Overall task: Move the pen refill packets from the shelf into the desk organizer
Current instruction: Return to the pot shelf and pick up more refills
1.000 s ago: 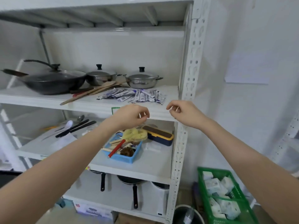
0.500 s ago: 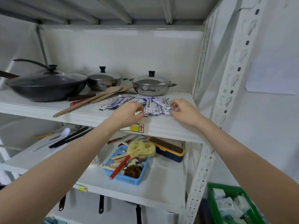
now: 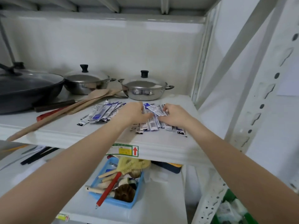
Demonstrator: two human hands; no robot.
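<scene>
Several pen refill packets [image 3: 103, 113], clear with blue and white print, lie spread on the white shelf [image 3: 68, 133] in front of two steel pots. My left hand [image 3: 133, 113] rests on the middle of the pile, fingers curled onto the packets. My right hand [image 3: 174, 114] is on the right part of the pile, its fingers pinching one packet [image 3: 154, 109] that lifts between both hands. More packets [image 3: 179, 130] stick out under my right wrist. No desk organizer shows in this view.
A dark wok [image 3: 27, 89], two lidded steel pots [image 3: 85, 82] [image 3: 144, 88] and wooden spatulas [image 3: 68, 109] share the shelf. Below stands a blue basket [image 3: 124, 205] of brushes. Shelf uprights [image 3: 252, 101] rise at right; a green crate [image 3: 233, 212] sits low right.
Both hands went from in front of the shelf edge up onto the packet pile and closed on packets; the view moved closer to the shelf.
</scene>
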